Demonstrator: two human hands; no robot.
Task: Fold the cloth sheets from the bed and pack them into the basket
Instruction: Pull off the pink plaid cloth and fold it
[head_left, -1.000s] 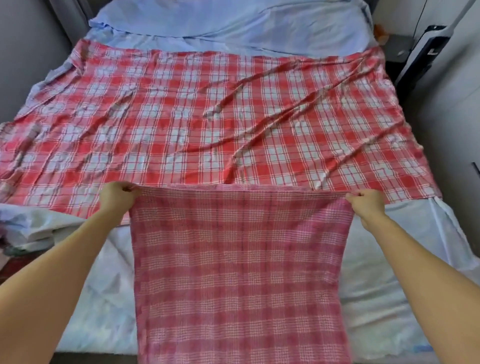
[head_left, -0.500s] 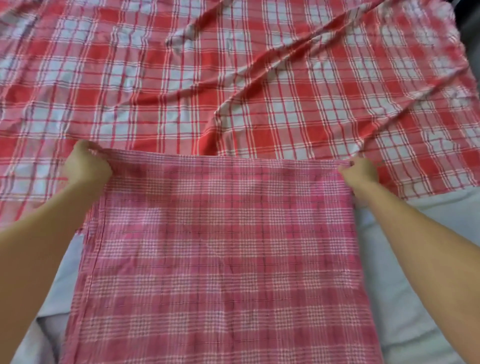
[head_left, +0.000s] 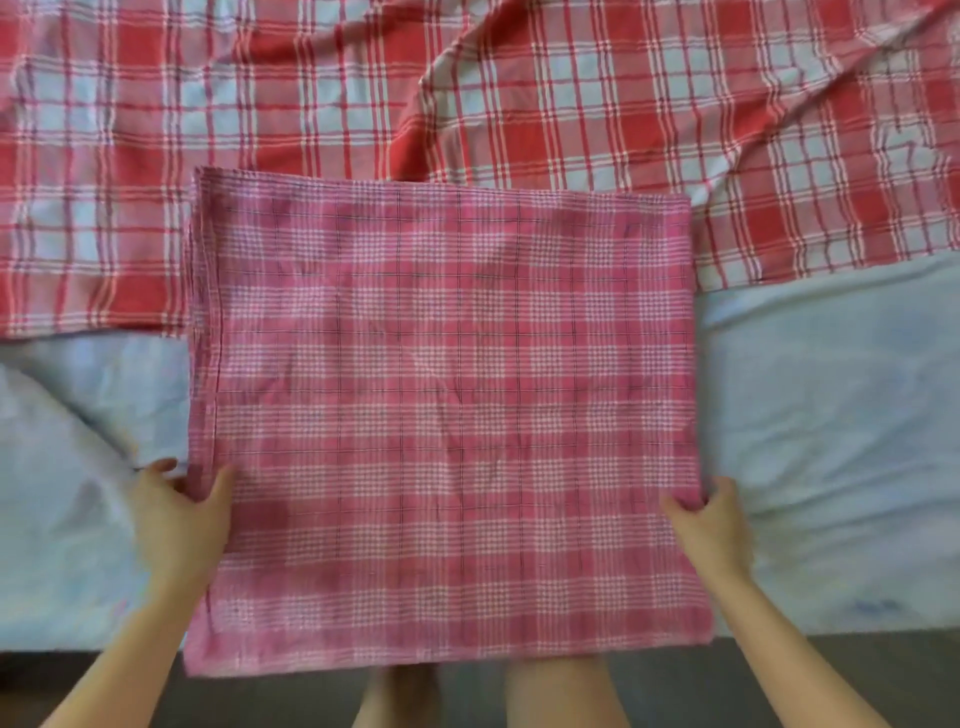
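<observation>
The pink checked cloth (head_left: 441, 405) is looking matt and finely woven; the red plaid sheet (head_left: 571, 104) is lying crinkled, the pale bedsheet (head_left: 831, 415) showing soft and creased.

Pink checked cloth (head_left: 441, 405) lies flat, folded square, near edge overhanging the bed's (head_left: 831, 415) side; red plaid sheet (head_left: 571, 104) spreads rumpled behind, partly beneath it.

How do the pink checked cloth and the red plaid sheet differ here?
The pink checked cloth has fine small checks; the red plaid sheet has broad red and white squares. The pink one lies flat and folded, gripped by left hand and right hand; the red one is spread, wrinkled, untouched. Both lie on the bed.
</observation>
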